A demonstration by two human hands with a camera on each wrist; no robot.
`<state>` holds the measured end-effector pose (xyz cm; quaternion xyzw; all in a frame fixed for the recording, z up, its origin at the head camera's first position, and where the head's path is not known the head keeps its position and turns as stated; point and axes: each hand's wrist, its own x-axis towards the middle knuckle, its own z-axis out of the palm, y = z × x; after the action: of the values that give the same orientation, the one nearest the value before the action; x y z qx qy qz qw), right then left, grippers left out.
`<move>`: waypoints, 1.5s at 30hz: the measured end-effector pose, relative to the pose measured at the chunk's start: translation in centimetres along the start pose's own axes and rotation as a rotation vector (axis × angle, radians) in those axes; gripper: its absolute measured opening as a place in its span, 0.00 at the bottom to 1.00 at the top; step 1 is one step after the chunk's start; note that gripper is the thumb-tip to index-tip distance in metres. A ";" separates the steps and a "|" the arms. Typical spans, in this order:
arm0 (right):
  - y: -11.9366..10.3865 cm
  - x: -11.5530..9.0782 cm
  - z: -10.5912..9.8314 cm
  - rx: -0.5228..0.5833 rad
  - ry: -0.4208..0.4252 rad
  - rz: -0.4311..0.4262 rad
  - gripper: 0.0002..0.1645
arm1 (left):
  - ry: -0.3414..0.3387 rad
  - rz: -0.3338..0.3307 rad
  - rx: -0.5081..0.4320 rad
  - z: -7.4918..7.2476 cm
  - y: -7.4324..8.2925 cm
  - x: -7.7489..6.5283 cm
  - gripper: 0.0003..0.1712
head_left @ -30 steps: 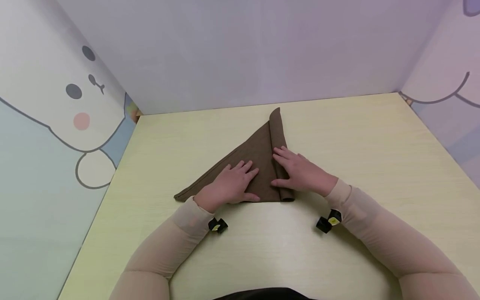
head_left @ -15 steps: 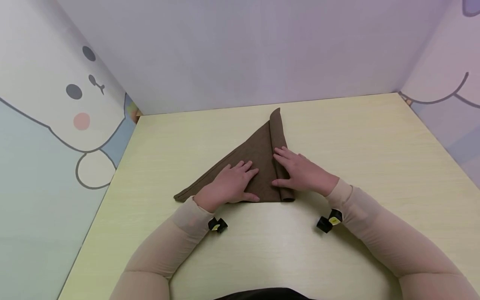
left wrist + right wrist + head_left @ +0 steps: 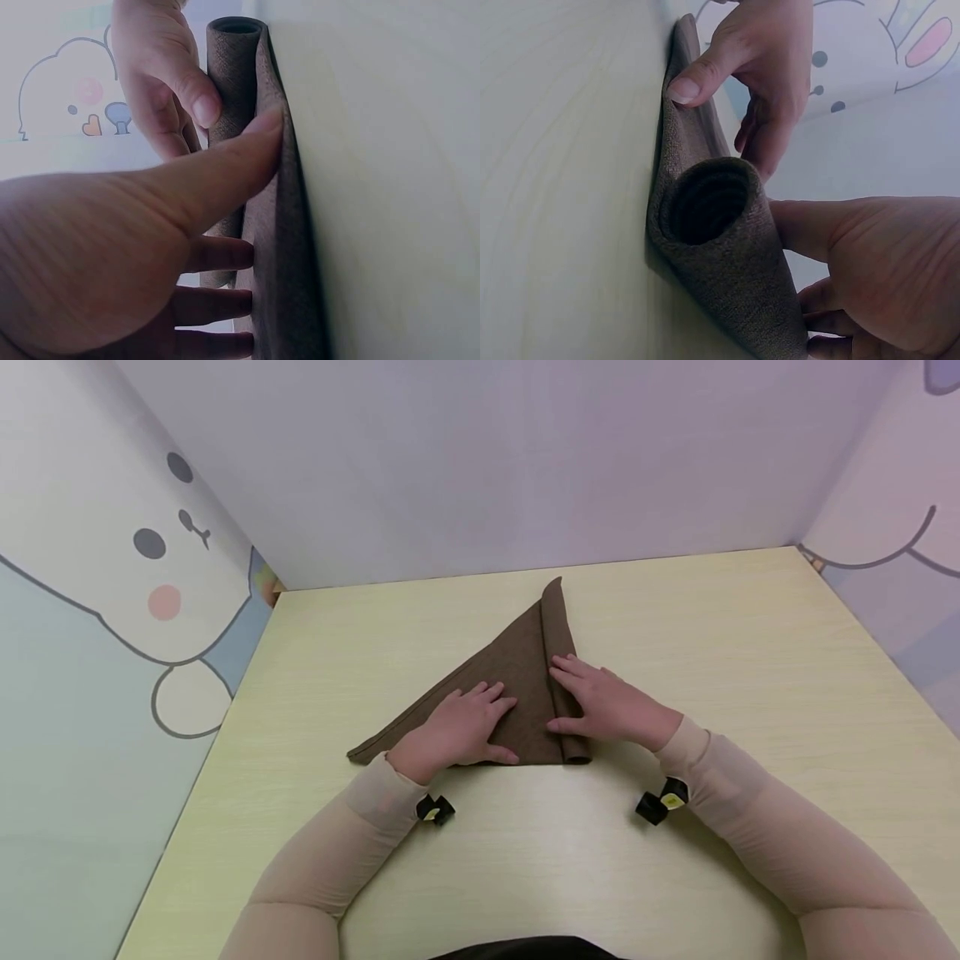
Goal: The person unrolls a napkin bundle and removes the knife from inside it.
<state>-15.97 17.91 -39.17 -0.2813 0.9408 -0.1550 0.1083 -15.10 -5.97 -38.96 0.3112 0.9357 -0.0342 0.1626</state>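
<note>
On the table lies a brown cloth (image 3: 517, 652), roughly triangular, its long slanted edge running down to the left. Its right side is wound into a narrow roll (image 3: 553, 618), whose hollow layered end (image 3: 709, 199) faces the right wrist camera. My left hand (image 3: 459, 727) rests on the flat part with its fingers spread, thumb near the cloth's front edge. The right hand (image 3: 611, 706) lies across the roll, its fingertips and thumb reaching the roll's left side. In the left wrist view, the left thumb (image 3: 262, 124) touches the cloth close to the roll.
The pale wooden table (image 3: 712, 635) extends around the cloth on all sides. A plain wall (image 3: 487, 468) stands behind it, and a wall with cartoon drawings (image 3: 97, 610) borders the left. Small black devices (image 3: 662, 802) sit at the wrists.
My right hand and the rolled side of the cloth have shifted very slightly to the right. The left hand stays in place.
</note>
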 end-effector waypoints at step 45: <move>0.2 -0.5 -1.2 0.013 -0.048 0.047 0.53 | 0.034 0.006 -0.019 -0.1 -0.5 -0.2 0.52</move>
<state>-16.04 18.61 -38.07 -0.2620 0.9432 -0.1519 0.1363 -15.32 -6.46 -38.82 0.3131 0.9377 -0.0196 0.1494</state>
